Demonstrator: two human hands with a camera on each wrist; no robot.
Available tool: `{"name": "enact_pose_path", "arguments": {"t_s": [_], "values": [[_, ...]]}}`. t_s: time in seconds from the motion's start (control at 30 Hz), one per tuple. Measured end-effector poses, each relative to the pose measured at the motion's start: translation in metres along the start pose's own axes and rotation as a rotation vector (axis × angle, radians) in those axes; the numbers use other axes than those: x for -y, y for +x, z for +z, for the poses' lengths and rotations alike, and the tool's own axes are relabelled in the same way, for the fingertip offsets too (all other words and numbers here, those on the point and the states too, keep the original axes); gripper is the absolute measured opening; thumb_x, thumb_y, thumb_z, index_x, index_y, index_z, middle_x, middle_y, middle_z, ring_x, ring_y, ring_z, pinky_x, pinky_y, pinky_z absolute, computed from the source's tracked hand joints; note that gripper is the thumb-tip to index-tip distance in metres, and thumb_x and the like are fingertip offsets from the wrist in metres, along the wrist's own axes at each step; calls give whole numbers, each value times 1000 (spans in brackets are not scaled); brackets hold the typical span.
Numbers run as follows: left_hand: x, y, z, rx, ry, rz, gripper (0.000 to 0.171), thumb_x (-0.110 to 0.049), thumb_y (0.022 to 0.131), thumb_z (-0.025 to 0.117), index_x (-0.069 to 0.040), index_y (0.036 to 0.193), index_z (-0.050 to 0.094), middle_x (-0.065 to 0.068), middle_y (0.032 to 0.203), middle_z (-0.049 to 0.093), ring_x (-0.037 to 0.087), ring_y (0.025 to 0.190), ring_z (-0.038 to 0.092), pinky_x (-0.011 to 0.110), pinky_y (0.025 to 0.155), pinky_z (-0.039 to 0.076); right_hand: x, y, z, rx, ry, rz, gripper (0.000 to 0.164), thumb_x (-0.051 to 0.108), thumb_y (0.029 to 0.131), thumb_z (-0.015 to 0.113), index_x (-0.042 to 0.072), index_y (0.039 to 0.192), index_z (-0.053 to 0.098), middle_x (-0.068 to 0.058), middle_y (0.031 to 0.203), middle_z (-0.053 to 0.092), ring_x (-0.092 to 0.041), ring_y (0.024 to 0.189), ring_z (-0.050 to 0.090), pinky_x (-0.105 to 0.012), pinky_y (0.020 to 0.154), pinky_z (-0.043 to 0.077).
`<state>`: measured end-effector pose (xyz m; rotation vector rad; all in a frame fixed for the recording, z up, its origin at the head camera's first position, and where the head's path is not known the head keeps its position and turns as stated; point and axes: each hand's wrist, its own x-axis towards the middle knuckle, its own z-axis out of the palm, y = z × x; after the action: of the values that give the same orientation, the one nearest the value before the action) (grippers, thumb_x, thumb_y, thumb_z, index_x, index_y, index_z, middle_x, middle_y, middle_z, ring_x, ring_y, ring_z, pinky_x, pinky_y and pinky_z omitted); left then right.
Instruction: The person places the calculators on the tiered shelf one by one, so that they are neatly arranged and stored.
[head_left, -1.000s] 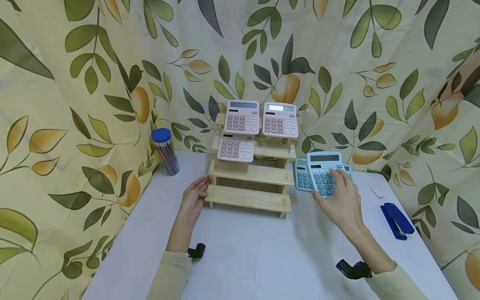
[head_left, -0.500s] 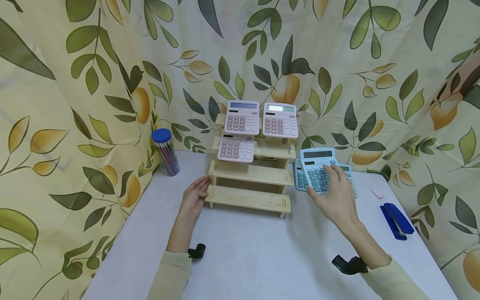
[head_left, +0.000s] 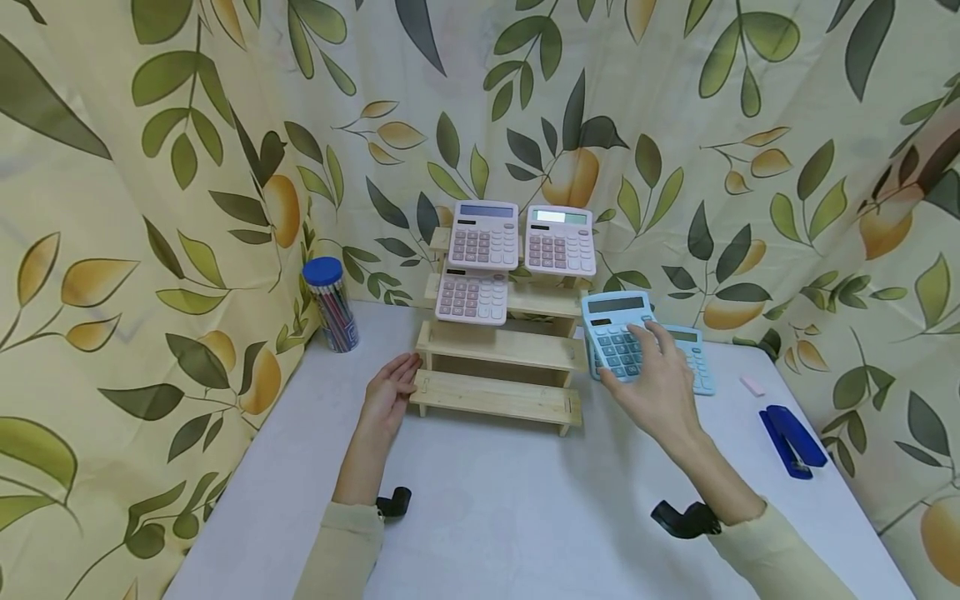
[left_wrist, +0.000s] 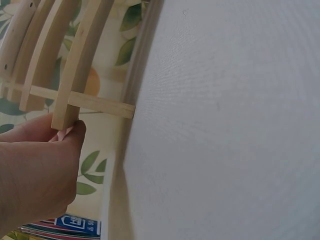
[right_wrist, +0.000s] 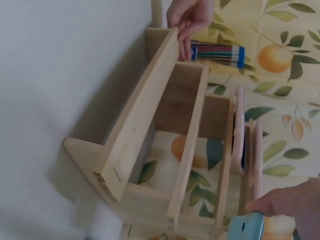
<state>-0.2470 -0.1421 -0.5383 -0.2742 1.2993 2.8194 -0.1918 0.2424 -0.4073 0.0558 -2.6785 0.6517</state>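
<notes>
My left hand (head_left: 387, 396) pinches the left end of a low shelf on a stepped wooden rack (head_left: 498, 396); the left wrist view shows thumb and fingers around the wood. Beside the rack's right side, my right hand (head_left: 660, 392) grips a light blue calculator (head_left: 617, 307), tilted and raised off the table. Another blue calculator (head_left: 699, 367) lies on the table behind that hand. A further blue one is mostly covered by the held calculator. Pink calculators stand on the rack: two up top, a left one (head_left: 484, 235) and a right one (head_left: 561, 242), and a third pink calculator (head_left: 472, 297) below.
At the rack's left stands a clear jar of pencils (head_left: 341, 321) with a blue lid. To the right lie a blue stapler (head_left: 792, 442) and a small pink eraser (head_left: 752, 385). A leaf-patterned curtain (head_left: 660, 125) hangs around the white table (head_left: 495, 517).
My right hand has moved left toward the rack with the held blue calculator, uncovering more of the blue one on the right. My left hand has stayed on the shelf end.
</notes>
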Motion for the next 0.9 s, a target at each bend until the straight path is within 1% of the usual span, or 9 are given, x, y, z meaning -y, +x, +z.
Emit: {"name": "enact_pose_path", "arguments": {"t_s": [0.2,0.43,0.6,0.77,0.9], "values": [[0,1,0,3,6,6,76,32,82,30,14,157,26,32,163,30,38,154,30,37,127,27,6,3,3,-2,3,-7,80,28,84,82,0,150,47,-29,160,33,-57,133,41,-77,103,36],[-1,0,0,-1,-8,1,76,32,83,31,14,156,27,31,163,31,38,154,31,37,127,27,14,7,5,18,9,-14,80,28,85,81,0,151,46,-29,161,32,-58,137,38,-78,106,32],[0,0,-1,2,-6,-2,76,32,83,30,14,157,26,31,163,30,38,154,30,37,127,27,19,10,7,22,17,-21,79,27,85,81,0,151,47,-28,161,33,-57,138,38,-78,107,31],[1,2,-1,-10,-7,-9,76,32,83,33,13,156,28,30,162,33,36,153,33,36,125,30,24,12,10,23,24,-21,80,29,85,81,1,151,47,-27,161,33,-55,141,36,-77,108,31],[2,2,-1,-15,-5,-20,76,32,83,34,12,156,29,29,162,35,35,153,34,35,125,32,26,13,14,18,31,-24,79,30,85,81,1,150,48,-27,160,34,-54,141,36,-76,106,32]]}}
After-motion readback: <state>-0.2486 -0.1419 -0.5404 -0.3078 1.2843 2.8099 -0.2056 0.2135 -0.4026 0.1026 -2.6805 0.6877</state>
